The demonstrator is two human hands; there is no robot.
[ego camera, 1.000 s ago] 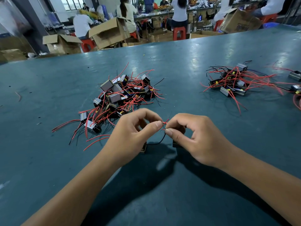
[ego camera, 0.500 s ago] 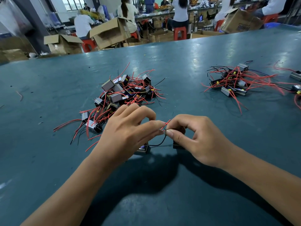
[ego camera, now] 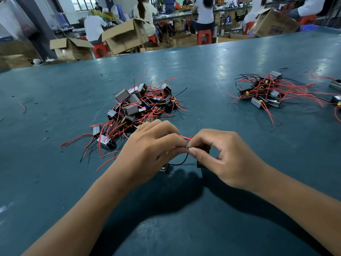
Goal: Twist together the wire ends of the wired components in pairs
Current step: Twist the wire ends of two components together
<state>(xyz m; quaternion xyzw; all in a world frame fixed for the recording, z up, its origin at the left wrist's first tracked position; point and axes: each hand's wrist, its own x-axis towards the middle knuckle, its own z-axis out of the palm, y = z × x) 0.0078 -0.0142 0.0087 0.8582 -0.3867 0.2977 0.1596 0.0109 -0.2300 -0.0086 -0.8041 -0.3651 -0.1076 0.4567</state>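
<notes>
Over the last second the left hand (ego camera: 151, 150) has rolled its knuckles up and over while the right hand (ego camera: 219, 156) barely moved, so I'd say a twist just went in. Both hands have fingertips pinched tight on the thin red and black wire ends (ego camera: 186, 145) just above the dull teal surface (ego camera: 55, 182). The two small components sit mostly hidden under the hands, near the tangled pile of grey box-shaped wired components (ego camera: 136, 106).

red wire ends (ego camera: 186, 138) cross just above pinching fingertips (ego camera: 192, 150); black wire (ego camera: 181, 162) loops below them; two components, mostly hidden, rest under fingers: one (ego camera: 164, 168) left, one (ego camera: 200, 165) right.
</notes>
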